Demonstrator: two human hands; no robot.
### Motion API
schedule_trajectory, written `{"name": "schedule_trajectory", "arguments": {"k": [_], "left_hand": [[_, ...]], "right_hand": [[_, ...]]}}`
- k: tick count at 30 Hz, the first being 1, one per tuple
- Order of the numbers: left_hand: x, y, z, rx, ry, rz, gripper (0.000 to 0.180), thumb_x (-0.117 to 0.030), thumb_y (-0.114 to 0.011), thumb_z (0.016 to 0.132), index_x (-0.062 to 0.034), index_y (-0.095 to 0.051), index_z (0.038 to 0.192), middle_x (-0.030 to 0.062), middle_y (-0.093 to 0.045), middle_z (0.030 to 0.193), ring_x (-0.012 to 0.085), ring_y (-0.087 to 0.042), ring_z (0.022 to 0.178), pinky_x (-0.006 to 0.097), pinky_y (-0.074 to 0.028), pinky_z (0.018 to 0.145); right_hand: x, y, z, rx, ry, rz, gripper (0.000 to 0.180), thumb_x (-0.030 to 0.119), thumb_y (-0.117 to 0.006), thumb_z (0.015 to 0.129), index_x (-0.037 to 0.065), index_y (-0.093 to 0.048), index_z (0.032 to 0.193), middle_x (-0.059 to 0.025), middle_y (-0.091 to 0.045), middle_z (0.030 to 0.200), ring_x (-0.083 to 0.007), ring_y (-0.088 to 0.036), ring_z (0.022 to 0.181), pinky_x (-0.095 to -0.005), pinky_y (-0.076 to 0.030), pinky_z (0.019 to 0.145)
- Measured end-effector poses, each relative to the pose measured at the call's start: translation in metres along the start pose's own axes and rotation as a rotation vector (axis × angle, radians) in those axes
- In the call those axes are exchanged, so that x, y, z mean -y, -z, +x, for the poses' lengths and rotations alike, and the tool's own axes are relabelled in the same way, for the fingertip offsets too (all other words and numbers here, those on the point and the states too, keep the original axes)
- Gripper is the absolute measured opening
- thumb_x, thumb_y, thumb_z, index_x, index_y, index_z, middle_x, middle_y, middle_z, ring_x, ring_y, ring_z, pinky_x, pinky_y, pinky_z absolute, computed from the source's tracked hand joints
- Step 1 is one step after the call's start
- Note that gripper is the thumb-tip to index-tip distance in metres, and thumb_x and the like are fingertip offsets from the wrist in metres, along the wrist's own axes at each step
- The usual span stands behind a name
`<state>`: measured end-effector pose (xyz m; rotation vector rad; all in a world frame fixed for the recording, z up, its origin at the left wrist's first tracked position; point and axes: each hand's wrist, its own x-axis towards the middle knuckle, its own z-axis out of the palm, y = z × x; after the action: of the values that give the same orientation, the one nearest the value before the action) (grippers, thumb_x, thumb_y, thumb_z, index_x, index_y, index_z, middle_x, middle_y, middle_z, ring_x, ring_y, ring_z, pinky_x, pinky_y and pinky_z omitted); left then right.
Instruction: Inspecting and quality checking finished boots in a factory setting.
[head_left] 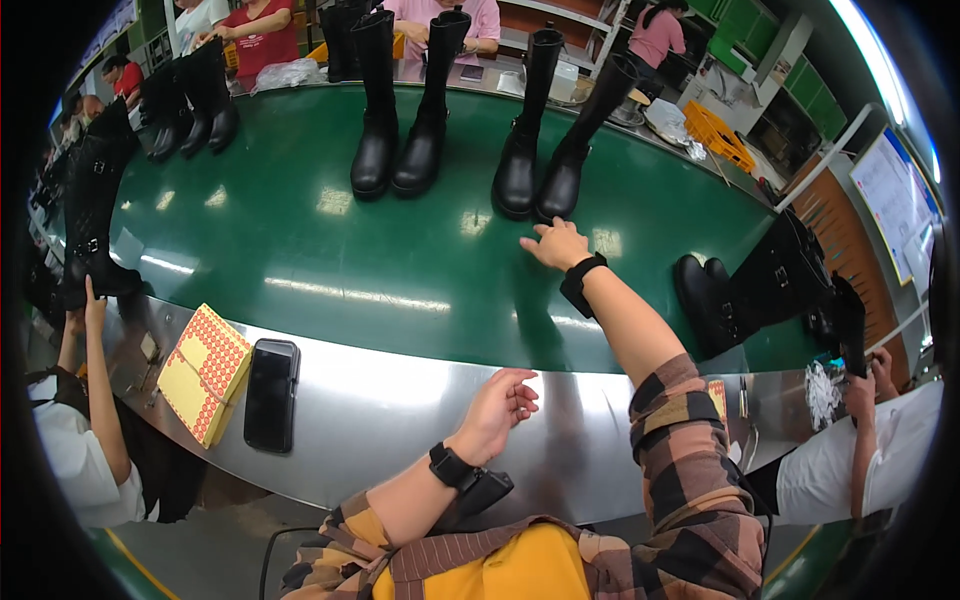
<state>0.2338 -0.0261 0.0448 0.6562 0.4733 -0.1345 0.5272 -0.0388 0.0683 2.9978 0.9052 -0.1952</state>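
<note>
My right hand [558, 243] stretches forward over the green work surface [400, 235], fingers spread and nothing in it. Its fingertips are just in front of the toe of a tall black boot [563, 180]; whether they touch cannot be told. That boot stands upright, leaning right, beside its mate [516, 175]. Closer to me, my left hand [495, 412] hovers over the steel table edge [375, 385], empty, with loosely curled fingers. A second pair of tall black boots, a left one [374, 150] and a right one [421, 150], stands farther left.
A black phone [271, 395] and a yellow sheet pad with red round stickers [205, 370] lie at the left. Co-workers flank me: one's hand [93, 305] touches a buckled boot [92, 220]. More black boots [745, 290] stand right. An orange crate [718, 135] sits beyond.
</note>
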Motion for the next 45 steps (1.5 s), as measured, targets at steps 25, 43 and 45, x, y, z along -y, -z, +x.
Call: {"name": "schedule_trajectory", "arguments": {"k": [25,43,45], "left_hand": [[0.004,0.008,0.008,0.010,-0.044,0.036,0.017,-0.021,-0.055,0.092,-0.0071,-0.059,0.101,0.0042,-0.059,0.080,0.0165,-0.059,0.074,0.027,-0.047,0.065],[0.010,-0.059,-0.045,0.187,-1.124,1.081,0.108,-0.033,-0.086,0.066,-0.0073,-0.021,0.149,0.0207,-0.028,0.147,0.0357,-0.029,0.136,0.046,-0.028,0.111],[0.017,-0.077,-0.064,0.212,-1.208,1.142,0.125,-0.038,-0.091,0.054,-0.0083,-0.017,0.150,0.0261,-0.019,0.150,0.0427,-0.027,0.135,0.050,-0.025,0.111]], "right_hand": [[-0.333,0.226,-0.245,-0.382,-0.565,-0.257,0.073,0.064,-0.075,0.064,-0.005,-0.070,0.087,-0.0202,-0.069,0.087,-0.0320,-0.068,0.087,-0.0408,-0.053,0.076],[-0.073,0.269,-0.374,-0.818,-0.086,-0.264,0.045,0.039,-0.076,0.074,-0.006,-0.067,0.077,-0.0179,-0.061,0.077,-0.0328,-0.061,0.077,-0.0396,-0.047,0.070],[-0.036,0.251,-0.402,-0.738,0.108,-0.224,0.040,0.032,-0.080,0.070,-0.005,-0.065,0.071,-0.0143,-0.058,0.071,-0.0292,-0.058,0.071,-0.0373,-0.046,0.063]]}}
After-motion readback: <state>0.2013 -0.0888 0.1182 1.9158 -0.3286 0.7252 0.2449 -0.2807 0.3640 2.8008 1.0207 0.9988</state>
